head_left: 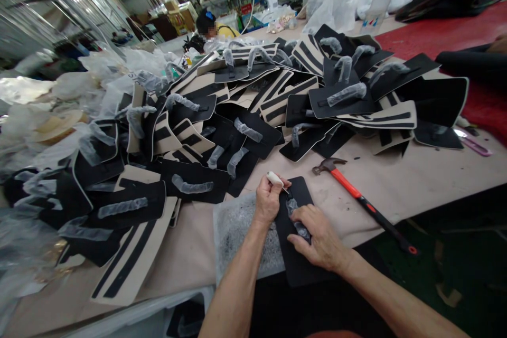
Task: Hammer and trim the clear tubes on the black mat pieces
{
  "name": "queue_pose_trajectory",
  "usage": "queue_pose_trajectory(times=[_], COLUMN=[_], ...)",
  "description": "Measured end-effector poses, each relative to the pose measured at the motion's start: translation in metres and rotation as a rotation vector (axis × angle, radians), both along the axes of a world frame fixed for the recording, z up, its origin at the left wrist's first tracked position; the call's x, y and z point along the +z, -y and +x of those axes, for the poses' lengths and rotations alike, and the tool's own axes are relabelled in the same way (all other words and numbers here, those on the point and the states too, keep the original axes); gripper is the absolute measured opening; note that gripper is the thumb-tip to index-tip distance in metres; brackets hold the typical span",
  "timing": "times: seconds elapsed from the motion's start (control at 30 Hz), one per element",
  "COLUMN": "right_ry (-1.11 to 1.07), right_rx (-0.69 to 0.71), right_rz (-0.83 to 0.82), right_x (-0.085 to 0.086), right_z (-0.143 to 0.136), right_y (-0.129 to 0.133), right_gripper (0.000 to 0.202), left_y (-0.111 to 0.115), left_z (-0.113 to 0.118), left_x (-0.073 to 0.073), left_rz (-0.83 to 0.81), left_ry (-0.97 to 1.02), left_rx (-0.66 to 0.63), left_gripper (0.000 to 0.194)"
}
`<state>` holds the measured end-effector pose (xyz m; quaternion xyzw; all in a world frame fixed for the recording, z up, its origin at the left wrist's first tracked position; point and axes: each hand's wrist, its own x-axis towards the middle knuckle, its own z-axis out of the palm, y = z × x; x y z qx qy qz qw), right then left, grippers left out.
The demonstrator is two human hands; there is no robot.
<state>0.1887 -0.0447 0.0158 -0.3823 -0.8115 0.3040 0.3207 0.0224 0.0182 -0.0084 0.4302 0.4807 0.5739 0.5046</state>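
A black panel (295,264) lies partly over a whitish, speckled board (233,232) near the table's front edge. On the panel is a handle wrapped in clear plastic (299,226). My left hand (268,198) is closed around a small tool with a white handle (274,178), whose thin metal tip reaches the panel by the upper end of the wrapped handle. From the right, my right hand (317,235) grips the wrapped handle, thumb on the lower side and fingers across its upper part.
A hammer with a red and black handle (356,195) lies right of my hands. Many black panels with wrapped handles (194,185) are heaped behind and to the left. A purple cutter (473,143) lies far right. A person in a dark cap (206,22) is beyond the heap.
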Motion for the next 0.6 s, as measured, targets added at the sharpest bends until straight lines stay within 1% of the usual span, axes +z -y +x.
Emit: queue_pose_trajectory(times=[0.17, 0.3, 0.4, 0.43, 0.47, 0.5, 0.53, 0.6], right_ry=[-0.003, -0.023, -0.059, -0.072, -0.079, -0.073, -0.040, 0.124], right_rx=[-0.001, 0.008, 0.045, 0.033, -0.013, -0.102, -0.223, -0.471], right_rz=[-0.010, -0.035, -0.056, -0.053, -0.040, -0.015, 0.020, 0.079], right_x=[0.000, 0.001, 0.004, 0.005, 0.006, 0.007, 0.006, 0.003], right_z=[0.000, 0.000, 0.005, 0.010, 0.017, 0.026, 0.037, 0.066], right_y=[0.000, 0.001, 0.000, -0.002, -0.006, -0.010, -0.016, -0.029], right_gripper=[0.020, 0.020, 0.029, 0.030, 0.029, 0.028, 0.026, 0.026], left_y=[0.001, 0.001, 0.003, 0.004, 0.004, 0.005, 0.006, 0.006], left_z=[0.001, 0.002, 0.004, 0.005, 0.006, 0.007, 0.008, 0.008], left_x=[0.002, 0.005, 0.007, 0.007, 0.008, 0.009, 0.010, 0.012], left_rz=[0.021, 0.050, 0.076, 0.083, 0.090, 0.096, 0.101, 0.111], left_ry=[-0.076, -0.192, -0.293, -0.334, -0.378, -0.419, -0.451, -0.479], left_rx=[0.011, 0.006, 0.009, 0.009, 0.010, 0.013, 0.018, 0.025], left_gripper=[0.029, 0.021, 0.013, 0.010, 0.008, 0.007, 0.006, 0.005])
